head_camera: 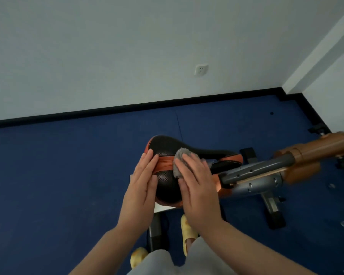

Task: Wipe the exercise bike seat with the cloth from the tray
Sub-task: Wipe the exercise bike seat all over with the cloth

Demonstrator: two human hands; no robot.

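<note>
The exercise bike seat [167,145] is black with orange trim and a perforated top, and it sits in the middle of the head view. A fluffy grey cloth [182,153] lies on the seat's centre. My right hand [197,185] presses flat on the cloth, with grey fabric showing beyond the fingertips and beside the thumb. Flat against the seat's left side rests my left hand [142,187], fingers together and holding nothing. A white edge below the seat [160,208] may be the tray; most of it is hidden.
The bike's grey and orange frame [266,171] runs off to the right, with black feet [274,217] on the blue floor [58,175]. The seat post [155,229] stands between my yellow slippers [188,231]. A white wall with a socket [201,69] is behind.
</note>
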